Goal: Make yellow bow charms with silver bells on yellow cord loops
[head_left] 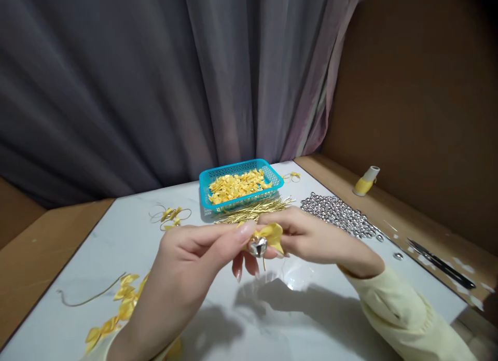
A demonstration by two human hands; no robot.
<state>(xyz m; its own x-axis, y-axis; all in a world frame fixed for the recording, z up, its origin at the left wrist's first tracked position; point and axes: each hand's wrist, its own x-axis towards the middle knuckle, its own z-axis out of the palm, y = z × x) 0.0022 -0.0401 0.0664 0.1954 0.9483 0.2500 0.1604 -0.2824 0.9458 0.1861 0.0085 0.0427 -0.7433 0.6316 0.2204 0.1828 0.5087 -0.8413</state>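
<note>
My left hand (187,273) pinches a yellow ribbon bow (275,236) between thumb and fingers above the table. A silver jingle bell (257,246) sits at the bow's middle, its slotted side toward me. My right hand (311,236) is closed at the bow's right loop, with its fingertips partly behind it. A thin gold strand (264,264) hangs below the bow, between the hands. How the bell is fastened is hidden.
A blue basket (203,192) of yellow bows stands at the back, with gold wire ties (249,211) before it. Loose silver bells (338,213) lie right, near a yellow thread spool (365,182) and a black pointed tool (443,266). More bows (126,299) lie left.
</note>
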